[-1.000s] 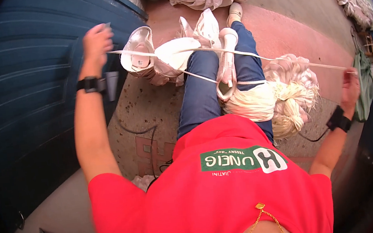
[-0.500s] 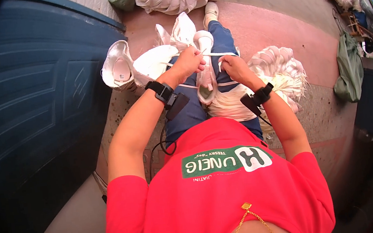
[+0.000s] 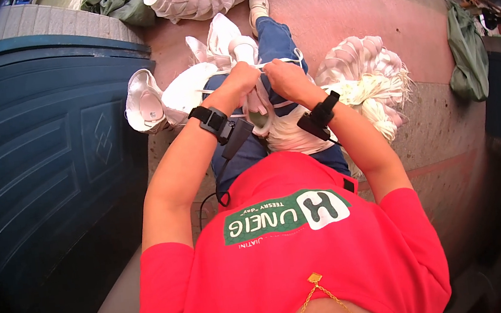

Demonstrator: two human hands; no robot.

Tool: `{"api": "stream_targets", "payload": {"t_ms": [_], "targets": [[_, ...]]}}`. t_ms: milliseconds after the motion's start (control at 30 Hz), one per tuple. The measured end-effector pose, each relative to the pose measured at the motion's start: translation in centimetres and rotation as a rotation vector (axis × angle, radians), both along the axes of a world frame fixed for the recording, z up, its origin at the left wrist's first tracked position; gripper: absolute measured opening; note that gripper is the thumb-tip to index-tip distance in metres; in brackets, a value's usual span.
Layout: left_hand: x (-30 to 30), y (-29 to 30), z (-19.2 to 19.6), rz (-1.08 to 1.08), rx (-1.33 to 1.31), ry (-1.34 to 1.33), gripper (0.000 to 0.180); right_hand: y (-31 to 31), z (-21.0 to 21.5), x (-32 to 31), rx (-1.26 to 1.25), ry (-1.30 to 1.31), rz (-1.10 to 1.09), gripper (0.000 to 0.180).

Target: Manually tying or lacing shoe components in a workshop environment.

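We pinch a thin white cord (image 3: 260, 66) in our left hand (image 3: 243, 79) and right hand (image 3: 285, 78), over a long white shoe (image 3: 259, 116); no finished knot shows yet.

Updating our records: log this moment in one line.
left hand: gripping white cord | right hand: gripping white cord | white shoe: partly hidden behind hands

White shoe (image 3: 255, 103), toe pointing away; thin white cord (image 3: 261, 65) across it.
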State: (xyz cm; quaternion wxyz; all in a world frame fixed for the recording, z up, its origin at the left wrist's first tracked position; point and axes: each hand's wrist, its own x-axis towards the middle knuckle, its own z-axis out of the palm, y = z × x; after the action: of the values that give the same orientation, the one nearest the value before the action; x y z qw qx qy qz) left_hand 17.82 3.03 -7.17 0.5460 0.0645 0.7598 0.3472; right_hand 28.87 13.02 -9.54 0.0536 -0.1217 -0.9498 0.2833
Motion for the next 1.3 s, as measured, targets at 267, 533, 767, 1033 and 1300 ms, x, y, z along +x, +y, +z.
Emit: {"api": "stream_targets", "payload": {"t_ms": [267, 533, 767, 1033, 1300], "targets": [[0.9, -2.0, 0.4, 0.315, 0.328, -0.224, 0.01, 0.8, -0.9, 0.0, 0.113, 0.01, 0.048, 0.01], [0.6, -2.5, 0.5, 0.375, 0.379, -0.3, 0.013, 0.8, -1.0, -0.3, 0.157, 0.042, 0.017, 0.007], [0.7, -2.7, 0.3, 0.369, 0.388, -0.302, 0.013, 0.0, -0.8, -0.9, 0.078, 0.036, -0.096, 0.009], [0.7, -2.8, 0.4, 0.348, 0.389, -0.297, 0.014, -0.4, -0.5, -1.6, 0.108, 0.009, -0.1, 0.009], [0.8, -2.9, 0.2, 0.286, 0.357, -0.243, 0.013, 0.2, -1.1, -2.3, 0.193, 0.028, 0.088, 0.007]]}}
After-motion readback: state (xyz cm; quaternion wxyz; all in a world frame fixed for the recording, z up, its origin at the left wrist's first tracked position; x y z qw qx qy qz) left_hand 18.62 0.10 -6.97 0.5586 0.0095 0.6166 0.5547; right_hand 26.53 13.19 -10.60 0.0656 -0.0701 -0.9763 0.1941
